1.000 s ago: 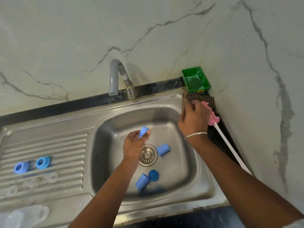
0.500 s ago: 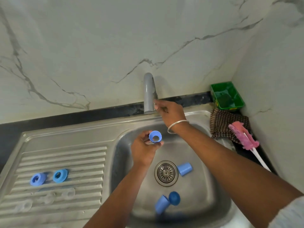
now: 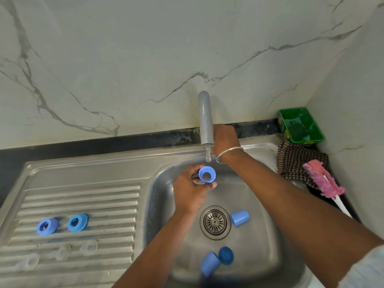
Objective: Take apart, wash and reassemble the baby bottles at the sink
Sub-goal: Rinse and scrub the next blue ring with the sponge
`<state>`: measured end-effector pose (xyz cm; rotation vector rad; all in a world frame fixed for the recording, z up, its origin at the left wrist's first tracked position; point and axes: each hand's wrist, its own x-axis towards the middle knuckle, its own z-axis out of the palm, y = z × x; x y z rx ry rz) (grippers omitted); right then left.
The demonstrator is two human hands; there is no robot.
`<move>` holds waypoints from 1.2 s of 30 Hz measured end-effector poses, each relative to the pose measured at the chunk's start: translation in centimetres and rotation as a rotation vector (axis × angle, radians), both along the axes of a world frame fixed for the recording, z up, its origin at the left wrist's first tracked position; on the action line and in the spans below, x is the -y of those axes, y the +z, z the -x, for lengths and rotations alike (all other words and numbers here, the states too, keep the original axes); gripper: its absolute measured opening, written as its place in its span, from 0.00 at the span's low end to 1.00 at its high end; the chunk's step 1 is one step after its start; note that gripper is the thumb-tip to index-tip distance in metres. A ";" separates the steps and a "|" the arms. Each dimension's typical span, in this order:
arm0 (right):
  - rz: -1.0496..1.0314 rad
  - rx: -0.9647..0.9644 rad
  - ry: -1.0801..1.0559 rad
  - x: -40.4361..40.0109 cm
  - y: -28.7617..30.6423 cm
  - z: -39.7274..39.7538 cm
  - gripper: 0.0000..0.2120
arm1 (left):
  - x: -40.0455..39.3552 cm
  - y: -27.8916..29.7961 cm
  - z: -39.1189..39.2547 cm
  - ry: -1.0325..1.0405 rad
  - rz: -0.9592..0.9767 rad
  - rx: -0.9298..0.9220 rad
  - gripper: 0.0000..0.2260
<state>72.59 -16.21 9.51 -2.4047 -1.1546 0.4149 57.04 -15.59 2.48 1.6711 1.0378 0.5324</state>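
My left hand [image 3: 190,192] grips a blue bottle collar ring [image 3: 207,174] over the sink basin [image 3: 268,256], just under the grey tap [image 3: 205,119]. A thin stream of water [image 3: 208,155] falls from the spout toward the ring. My right hand [image 3: 225,138] is behind the spout, its fingers hidden, apparently on the tap handle. Three blue caps lie in the basin: one [image 3: 240,217] right of the drain [image 3: 215,222], two [image 3: 209,262] [image 3: 226,255] near the front. Two blue rings [image 3: 47,225] [image 3: 77,222] and clear teats [image 3: 89,247] sit on the drainboard.
A pink bottle brush [image 3: 324,181] lies on a checked cloth [image 3: 295,161] at the right. A green tray [image 3: 300,125] with a scrubber stands in the back corner. Marble walls close the back and right side.
My right hand left the brush and cloth, moved to the tap, and water now runs. My left hand raised the blue ring under the spout.
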 end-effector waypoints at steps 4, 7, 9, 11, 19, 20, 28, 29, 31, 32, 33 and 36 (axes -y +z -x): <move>0.039 0.004 0.004 0.0 0.4 0.3 0.08 | 0.0 0.3 -0.2 -0.006 0.025 0.012 0.17; 0.037 -0.003 0.013 0.1 0.6 0.3 0.08 | 0.0 0.3 -0.7 -0.011 0.060 0.020 0.18; 0.026 -0.008 0.017 0.3 0.7 0.4 0.08 | -0.1 0.3 -1.1 -0.037 0.070 0.025 0.18; 0.025 -0.008 0.023 0.5 0.8 0.5 0.07 | -0.1 0.1 -1.6 -0.059 0.092 0.025 0.17; 0.002 -0.034 0.012 0.5 0.8 0.4 0.08 | -0.4 1.0 -3.1 -0.006 0.466 0.027 0.02; -0.005 -0.038 0.012 0.5 0.8 0.4 0.08 | -0.4 1.1 -3.2 0.029 0.551 0.044 0.04; -0.020 -0.056 -0.008 0.6 0.7 0.4 0.10 | 0.0 2.1 -3.9 0.269 0.970 0.101 0.13; -0.019 -0.056 -0.007 0.6 0.7 0.4 0.10 | 0.1 2.0 -3.9 0.264 1.024 0.102 0.14; -0.011 -0.059 -0.005 0.6 0.7 0.4 0.11 | 0.2 2.0 -3.8 0.264 1.148 0.111 0.16; -0.010 -0.059 -0.004 0.6 0.6 0.4 0.12 | 0.1 2.1 -3.8 0.283 1.210 0.136 0.16; -0.012 -0.058 -0.006 0.6 0.7 0.4 0.12 | -0.2 2.2 -3.8 0.307 1.243 0.165 0.15; -0.017 -0.059 -0.005 0.6 0.6 0.3 0.11 | -1.4 2.2 -4.2 0.356 1.200 0.231 0.15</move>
